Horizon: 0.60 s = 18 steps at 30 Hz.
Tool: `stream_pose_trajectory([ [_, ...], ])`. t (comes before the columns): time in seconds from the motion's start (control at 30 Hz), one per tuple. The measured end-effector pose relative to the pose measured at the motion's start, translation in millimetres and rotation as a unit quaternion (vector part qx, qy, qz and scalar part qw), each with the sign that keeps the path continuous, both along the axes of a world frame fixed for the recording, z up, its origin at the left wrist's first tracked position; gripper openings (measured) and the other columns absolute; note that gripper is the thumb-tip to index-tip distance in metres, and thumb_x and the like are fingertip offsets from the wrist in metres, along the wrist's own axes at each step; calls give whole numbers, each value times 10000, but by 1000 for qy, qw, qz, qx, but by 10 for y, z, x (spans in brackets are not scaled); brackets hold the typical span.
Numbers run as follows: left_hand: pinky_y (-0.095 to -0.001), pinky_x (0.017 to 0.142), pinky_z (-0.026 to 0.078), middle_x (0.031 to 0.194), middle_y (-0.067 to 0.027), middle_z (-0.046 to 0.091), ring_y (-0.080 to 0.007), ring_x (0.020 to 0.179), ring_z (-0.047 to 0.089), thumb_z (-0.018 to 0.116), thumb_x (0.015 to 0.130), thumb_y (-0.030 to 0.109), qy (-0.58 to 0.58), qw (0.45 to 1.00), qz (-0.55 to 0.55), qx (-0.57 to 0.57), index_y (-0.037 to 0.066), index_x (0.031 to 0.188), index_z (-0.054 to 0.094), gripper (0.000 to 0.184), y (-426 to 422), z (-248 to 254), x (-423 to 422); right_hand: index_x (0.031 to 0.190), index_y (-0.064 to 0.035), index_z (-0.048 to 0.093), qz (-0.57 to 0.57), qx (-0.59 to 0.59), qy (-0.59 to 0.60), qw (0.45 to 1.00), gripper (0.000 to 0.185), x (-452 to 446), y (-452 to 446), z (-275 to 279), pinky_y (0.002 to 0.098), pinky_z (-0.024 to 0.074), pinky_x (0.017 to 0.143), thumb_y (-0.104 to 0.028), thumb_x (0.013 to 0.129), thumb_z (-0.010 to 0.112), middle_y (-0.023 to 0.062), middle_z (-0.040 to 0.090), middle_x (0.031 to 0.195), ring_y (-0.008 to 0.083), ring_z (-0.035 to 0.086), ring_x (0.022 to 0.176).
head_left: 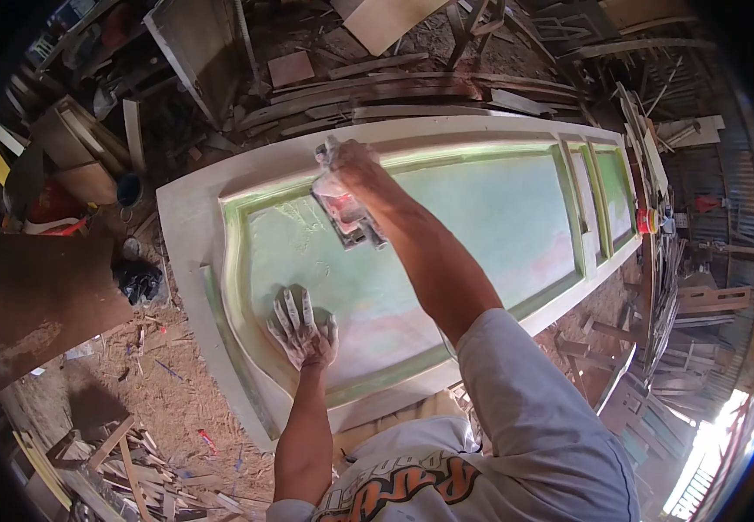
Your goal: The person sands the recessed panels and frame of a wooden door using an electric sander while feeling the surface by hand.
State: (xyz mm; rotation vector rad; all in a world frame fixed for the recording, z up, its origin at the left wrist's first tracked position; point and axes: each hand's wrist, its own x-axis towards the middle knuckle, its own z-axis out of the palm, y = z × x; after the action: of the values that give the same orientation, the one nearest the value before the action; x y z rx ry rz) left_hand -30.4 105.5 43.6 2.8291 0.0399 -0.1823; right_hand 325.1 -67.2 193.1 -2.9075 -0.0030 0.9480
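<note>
While the right hand [348, 163], coated in pale dust, is clamped around the upper end of a dusty red-and-black power sander [342, 209], the left hand [301, 332], also whitened with dust, grips nothing; its fingers are spread apart and its palm side faces down on a smooth, pale green recessed panel [464, 217]; the sander is at the panel's upper left part, close to the long green-and-cream raised moulding [260, 193] along the far edge, its lower end pointing back toward the person; its underside is hidden, so I cannot tell how much of it meets the surface; the left hand lies nearer the person than the sander, well apart from it, just inside the curved end of the moulding.

Panel and moulding belong to a large, pale, flat wooden door-like piece [193, 202], which lies face up; whitish and pinkish patches cloud the green, and light scuffs show left of the sander; at the piece's far right end is a small red-and-yellow cylindrical container [647, 221]; long brown wooden planks [412, 90] lie beyond the far edge; a crumpled black plastic bag [140, 281] and a broad brown flat board [46, 304] are off to the left.
</note>
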Motion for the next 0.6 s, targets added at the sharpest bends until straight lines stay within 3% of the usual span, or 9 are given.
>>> stream_pose_trajectory([
  [0.07, -764, 1351, 92, 1899, -148, 195, -464, 1735, 156, 745, 955, 545, 15, 1000, -1, 2, 228, 1811, 305, 1013, 7, -28, 3, 1570, -84, 585, 30, -9, -17, 999, 752, 61, -225, -235, 437, 659, 1024, -309, 878, 772, 174, 816, 1323, 362, 796, 1245],
  [0.13, -768, 1348, 95, 1900, -150, 191, -465, 1734, 158, 743, 957, 551, 12, 1000, -3, 2, 229, 1814, 299, 1018, -6, -27, -3, 1566, -101, 586, 56, -19, -33, 998, 738, 21, -411, -120, 448, 658, 1026, -309, 882, 769, 164, 811, 1338, 361, 790, 1253],
  [0.2, -771, 1345, 98, 1900, -152, 188, -467, 1733, 159, 734, 962, 556, 9, 1000, -1, 6, 229, 1814, 299, 1011, -7, -23, 0, 1734, -131, 433, -57, -46, 28, 997, 962, 26, -576, 120, 489, 604, 1159, -426, 887, 781, 211, 696, 1538, 423, 689, 1397],
  [0.33, -777, 1332, 127, 1891, -188, 189, -489, 1720, 179, 723, 960, 531, 11, 1000, -6, 22, 183, 1801, 334, 990, -16, 23, 20, 1779, -116, 331, -112, -31, 7, 993, 1024, 13, -817, 193, 464, 588, 1184, -393, 897, 772, 209, 701, 1536, 416, 695, 1394],
  [0.5, -777, 1333, 131, 1891, -183, 191, -487, 1723, 174, 725, 960, 528, 31, 999, -2, 23, 194, 1803, 326, 991, -29, 22, 26, 1801, -90, 266, -46, -44, 35, 997, 1037, -53, -571, 385, 449, 582, 1187, -346, 911, 732, 233, 682, 1558, 403, 700, 1391],
  [0.6, -776, 1335, 125, 1893, -179, 193, -483, 1727, 167, 730, 956, 524, 21, 1000, 4, 16, 204, 1800, 337, 985, -41, 5, 12, 1794, -72, 285, 15, -53, 47, 997, 1023, 67, -305, -11, 450, 583, 1183, -327, 907, 727, 246, 676, 1559, 402, 696, 1396],
])
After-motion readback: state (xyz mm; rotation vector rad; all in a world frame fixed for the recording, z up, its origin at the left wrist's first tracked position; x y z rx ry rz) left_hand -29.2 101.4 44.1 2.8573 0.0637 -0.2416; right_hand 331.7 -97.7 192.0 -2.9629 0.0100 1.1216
